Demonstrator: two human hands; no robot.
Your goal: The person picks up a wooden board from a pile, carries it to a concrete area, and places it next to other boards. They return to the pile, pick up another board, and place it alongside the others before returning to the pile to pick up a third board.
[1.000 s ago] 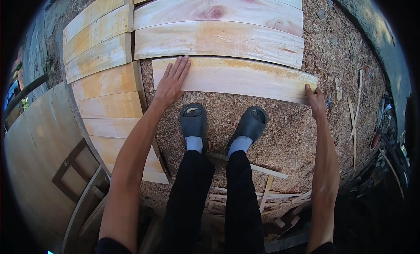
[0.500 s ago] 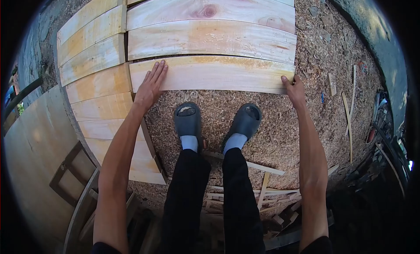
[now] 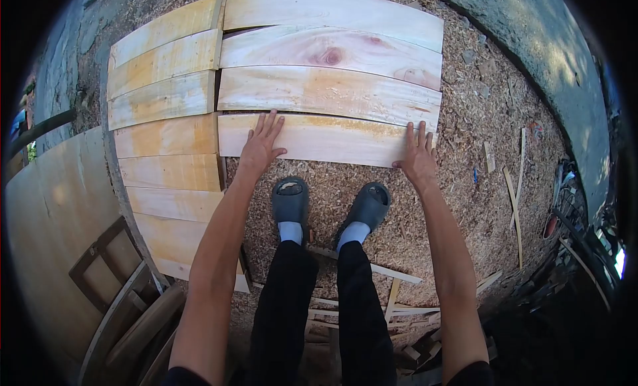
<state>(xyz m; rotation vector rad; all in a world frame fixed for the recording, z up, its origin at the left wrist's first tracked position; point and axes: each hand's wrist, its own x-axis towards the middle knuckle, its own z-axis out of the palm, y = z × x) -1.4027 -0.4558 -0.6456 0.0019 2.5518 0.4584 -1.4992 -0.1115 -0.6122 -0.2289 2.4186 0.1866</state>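
Nearest my feet lies a pale wooden board [image 3: 332, 140], the lowest in a row of boards set edge to edge on the ground. My left hand [image 3: 262, 147] rests on its left part with the fingers spread. On its right end lies my right hand [image 3: 419, 157], palm down and fingers stretched out. Beyond it is another board [image 3: 319, 90] with a yellowish patch, and a narrow dark gap shows between the two. Farther out lies a board with a reddish knot [image 3: 329, 55].
A column of yellowish boards [image 3: 169, 137] runs along the left. Wood shavings [image 3: 465, 206] cover the ground. Thin wood strips [image 3: 515, 216] lie at the right and behind my slippers [image 3: 290, 198]. A plywood sheet [image 3: 60, 206] stands at far left, and a concrete ledge [image 3: 525, 47] curves at upper right.
My right hand has gone from gripping the board's right end to lying flat on it. My left hand has moved right along the board and spread its fingers. The view has shifted.
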